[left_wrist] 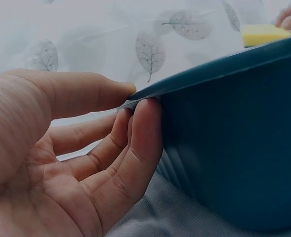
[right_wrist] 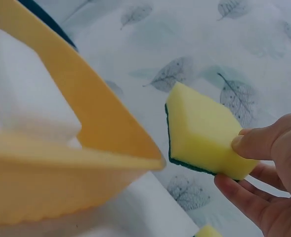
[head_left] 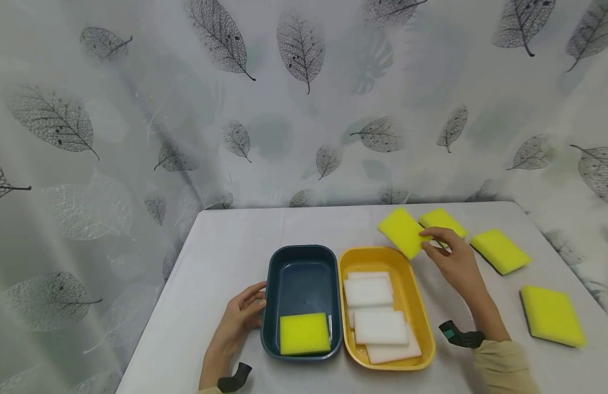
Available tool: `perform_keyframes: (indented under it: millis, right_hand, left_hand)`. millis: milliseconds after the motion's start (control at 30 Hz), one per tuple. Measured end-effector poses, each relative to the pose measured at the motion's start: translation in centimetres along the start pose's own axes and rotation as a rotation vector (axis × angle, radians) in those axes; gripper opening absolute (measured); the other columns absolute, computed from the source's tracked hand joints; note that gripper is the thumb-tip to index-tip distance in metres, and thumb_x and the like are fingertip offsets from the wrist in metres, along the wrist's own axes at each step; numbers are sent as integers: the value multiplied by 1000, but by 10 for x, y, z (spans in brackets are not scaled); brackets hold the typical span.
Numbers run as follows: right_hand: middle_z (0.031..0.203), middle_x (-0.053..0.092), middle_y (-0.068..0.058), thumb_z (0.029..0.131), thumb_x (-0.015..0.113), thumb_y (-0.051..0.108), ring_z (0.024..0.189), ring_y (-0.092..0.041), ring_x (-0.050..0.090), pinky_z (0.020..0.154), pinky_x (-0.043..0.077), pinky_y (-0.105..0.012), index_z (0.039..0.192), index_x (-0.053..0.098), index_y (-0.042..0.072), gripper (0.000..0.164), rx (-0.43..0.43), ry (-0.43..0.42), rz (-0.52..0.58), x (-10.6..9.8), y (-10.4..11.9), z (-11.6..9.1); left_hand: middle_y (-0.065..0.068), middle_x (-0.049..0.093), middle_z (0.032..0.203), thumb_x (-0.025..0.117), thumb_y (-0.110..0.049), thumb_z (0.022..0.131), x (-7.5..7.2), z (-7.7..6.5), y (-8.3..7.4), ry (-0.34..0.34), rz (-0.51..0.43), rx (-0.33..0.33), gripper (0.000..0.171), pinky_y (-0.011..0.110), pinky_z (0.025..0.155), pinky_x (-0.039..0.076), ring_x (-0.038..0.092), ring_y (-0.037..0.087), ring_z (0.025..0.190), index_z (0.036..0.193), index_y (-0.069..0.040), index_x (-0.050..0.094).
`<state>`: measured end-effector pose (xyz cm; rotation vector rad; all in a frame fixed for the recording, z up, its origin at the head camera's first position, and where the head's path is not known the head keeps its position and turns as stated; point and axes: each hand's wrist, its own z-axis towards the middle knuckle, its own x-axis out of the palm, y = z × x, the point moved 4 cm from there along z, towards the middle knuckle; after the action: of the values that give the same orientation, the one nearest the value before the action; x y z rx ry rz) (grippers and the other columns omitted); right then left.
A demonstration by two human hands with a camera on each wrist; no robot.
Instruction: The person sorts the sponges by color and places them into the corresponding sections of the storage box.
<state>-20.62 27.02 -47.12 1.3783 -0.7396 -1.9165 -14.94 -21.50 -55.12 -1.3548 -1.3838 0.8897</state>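
My right hand [head_left: 455,262] pinches a yellow sponge [head_left: 401,230] by one edge, above the far right corner of a yellow tub [head_left: 401,271]. In the right wrist view the sponge [right_wrist: 204,128] shows a dark green scouring layer underneath, with thumb on the yellow side and fingers below. At the left side of a dark blue tub [head_left: 306,279], my left hand [head_left: 238,317] pinches the rim between thumb and fingers, as the left wrist view shows. Another yellow sponge [head_left: 305,334] lies at the near end inside the blue tub. Several white sponge pads [head_left: 380,327] are piled in the yellow tub.
To the right on the white table [head_left: 225,257] lie three more yellow sponges: one at the back [head_left: 443,220], one farther right [head_left: 501,250] and one nearer [head_left: 552,316]. A leaf-patterned curtain [head_left: 284,153] hangs behind the table. The two tubs stand side by side.
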Motion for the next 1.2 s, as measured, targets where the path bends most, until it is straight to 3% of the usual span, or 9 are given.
perform_keyframes:
  millis: [67, 233, 333, 633, 733, 867, 933, 1200]
  right_hand:
    - [145, 59, -15, 103, 66, 22, 129, -32, 56, 90, 43, 0, 134, 63, 11, 32, -8, 32, 37, 5, 7, 1]
    - [143, 59, -12, 104, 65, 22, 123, 3, 51, 91, 42, 1, 132, 64, 12, 30, -52, 117, 130, 19, 20, 3]
    - [140, 59, -12, 105, 64, 22, 120, 13, 48, 93, 45, -2, 130, 65, 11, 28, -77, 186, 200, 29, 26, 6]
    - [140, 61, -12, 104, 64, 16, 119, 8, 56, 99, 49, -10, 128, 66, 13, 25, -123, 343, 301, 57, 46, 10]
    - [140, 60, -12, 104, 64, 13, 124, -4, 59, 106, 54, -27, 128, 67, 11, 24, -137, 382, 319, 63, 55, 11]
    - [139, 61, -12, 103, 65, 12, 131, -30, 58, 111, 50, -55, 126, 67, 12, 23, -140, 429, 298, 72, 68, 12]
    - [138, 62, -11, 103, 65, 11, 131, -35, 58, 111, 49, -59, 124, 68, 14, 21, -147, 451, 285, 77, 73, 13]
    - [131, 65, -5, 102, 65, 7, 124, -28, 61, 107, 54, -50, 117, 68, 19, 19, -203, 522, 303, 96, 90, 14]
  left_hand:
    - [1, 66, 110, 70, -10, 97, -1, 0, 1, -2, -2, -3, 55, 22, 64, 56, 65, 9, 87, 149, -4, 52]
    - [2, 66, 110, 70, -10, 97, -2, 0, 2, -5, -5, -2, 54, 22, 63, 56, 64, 9, 87, 149, -6, 54]
    - [3, 66, 110, 70, -11, 97, -3, -1, 3, -9, -3, -1, 53, 22, 63, 56, 64, 9, 88, 148, -7, 54]
    - [2, 66, 111, 69, -12, 98, -4, -2, 6, -14, -4, -3, 53, 22, 63, 56, 63, 10, 86, 149, -8, 54]
    - [2, 66, 110, 69, -12, 98, -3, -1, 6, -4, -7, 0, 53, 22, 64, 56, 63, 10, 86, 149, -8, 54]
    - [2, 66, 111, 70, -12, 98, -2, -1, 5, -5, -4, -2, 53, 22, 63, 56, 63, 10, 88, 149, -8, 55]
    - [2, 66, 110, 70, -12, 97, -2, -1, 5, -9, -3, -5, 53, 22, 63, 55, 63, 11, 88, 149, -8, 55]
    - [1, 67, 109, 69, -13, 98, -2, 0, 3, 11, 8, 11, 53, 24, 66, 57, 63, 11, 89, 149, -7, 54]
